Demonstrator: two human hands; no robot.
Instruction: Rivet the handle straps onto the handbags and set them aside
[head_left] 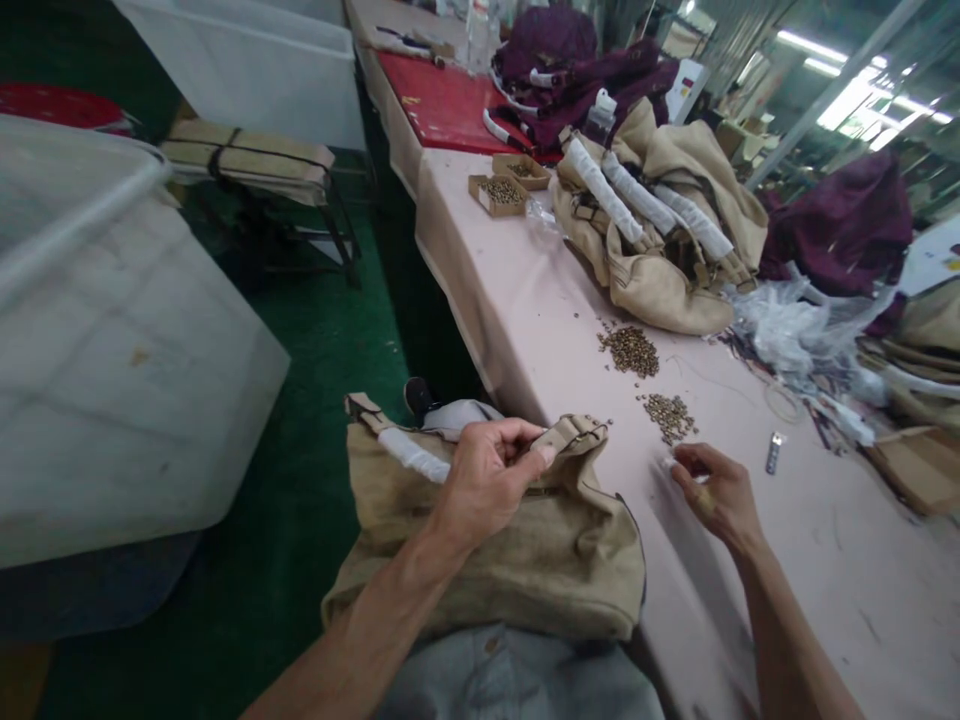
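Note:
A tan fabric bag (517,560) lies across my lap. My left hand (487,475) pinches the bag's strap (566,432) between thumb and fingers, close to a buckled end. White wrapping (412,455) covers part of the handle to the left. Over the table, my right hand (712,490) has thumb and fingertips drawn together. A small whitish spot shows at its fingertips, too small to name. Just beyond it is a loose pile of small brass-coloured studs (670,416), and a darker pile of studs (631,351) lies farther back.
Two small cardboard boxes (499,195) of metal pieces stand near the table's (517,320) left edge. Tan bags (667,220) with wrapped handles and purple bags (577,70) are heaped behind. Clear plastic (802,325) lies right. White bins (112,380) and a padded stool (247,155) stand left.

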